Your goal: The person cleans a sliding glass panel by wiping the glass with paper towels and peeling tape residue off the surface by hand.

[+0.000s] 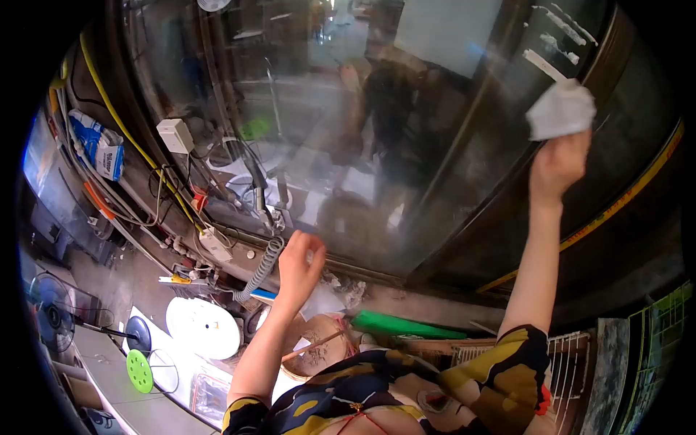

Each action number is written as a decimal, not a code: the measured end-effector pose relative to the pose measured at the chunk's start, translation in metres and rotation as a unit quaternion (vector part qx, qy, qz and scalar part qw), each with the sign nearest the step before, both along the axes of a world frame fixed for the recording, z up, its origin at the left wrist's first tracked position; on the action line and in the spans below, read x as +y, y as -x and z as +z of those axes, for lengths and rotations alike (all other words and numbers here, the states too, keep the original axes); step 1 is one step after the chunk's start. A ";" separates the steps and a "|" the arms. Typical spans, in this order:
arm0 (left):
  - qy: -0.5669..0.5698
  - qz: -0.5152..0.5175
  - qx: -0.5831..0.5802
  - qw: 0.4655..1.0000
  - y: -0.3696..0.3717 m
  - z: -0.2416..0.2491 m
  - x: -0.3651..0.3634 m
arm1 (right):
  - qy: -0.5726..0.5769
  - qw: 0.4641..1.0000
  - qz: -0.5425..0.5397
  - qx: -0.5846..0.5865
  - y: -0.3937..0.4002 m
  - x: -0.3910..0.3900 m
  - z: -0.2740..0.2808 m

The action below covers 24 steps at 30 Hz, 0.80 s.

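High on the right, my right hand (560, 165) grips a white cloth (562, 110) against the dark-framed glass pane (449, 138). The cloth looks slightly blurred. Just above it, a pale strip (544, 65) and several white streaks (562, 27) mark the glass. Near the lower edge of the window, my left hand (301, 264) is loosely closed, with no object showing in its fingers. A grey coiled hose (262, 270) runs beside that hand.
A white round lid (204, 326), a green stool (140, 371) and a fan (52, 315) are at lower left. A round basket (319, 344) stands below me. Cables and a yellow pipe (109, 90) line the left wall. White racks (569, 362) stand at lower right.
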<state>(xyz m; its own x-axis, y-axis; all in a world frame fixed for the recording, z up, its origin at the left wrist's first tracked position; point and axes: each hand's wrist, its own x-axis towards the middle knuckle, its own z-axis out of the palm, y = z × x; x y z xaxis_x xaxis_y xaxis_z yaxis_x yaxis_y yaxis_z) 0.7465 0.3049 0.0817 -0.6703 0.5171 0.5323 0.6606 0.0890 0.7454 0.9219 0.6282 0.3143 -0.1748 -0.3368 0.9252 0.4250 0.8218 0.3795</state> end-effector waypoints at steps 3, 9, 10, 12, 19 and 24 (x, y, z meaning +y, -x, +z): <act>0.002 -0.014 -0.026 1.000 -0.004 -0.011 0.001 | 0.034 0.998 0.010 -0.058 0.020 -0.006 -0.066; -0.006 -0.034 -0.038 0.999 -0.014 -0.014 -0.002 | 0.084 0.908 0.115 -0.393 0.041 -0.065 -0.198; -0.006 -0.033 -0.035 0.999 -0.015 -0.013 -0.004 | 0.072 0.906 0.125 -0.399 0.045 -0.067 -0.195; 0.002 -0.023 -0.022 0.999 -0.014 -0.012 -0.008 | 0.043 0.899 0.144 -0.411 0.056 -0.071 -0.177; 0.003 -0.012 -0.044 0.999 -0.018 -0.022 -0.024 | -0.028 0.992 0.020 -0.125 0.104 -0.059 0.023; 0.002 0.002 -0.049 0.999 -0.018 -0.026 -0.036 | -0.075 0.997 -0.015 -0.022 0.136 -0.081 0.076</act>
<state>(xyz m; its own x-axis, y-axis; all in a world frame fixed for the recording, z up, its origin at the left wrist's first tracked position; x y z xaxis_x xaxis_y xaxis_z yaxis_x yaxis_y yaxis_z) 0.7643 0.2691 0.0558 -0.7205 0.5170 0.4621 0.5845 0.0944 0.8058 0.7863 0.5468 0.3906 -0.2254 -0.4657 0.8558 0.4290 0.7412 0.5163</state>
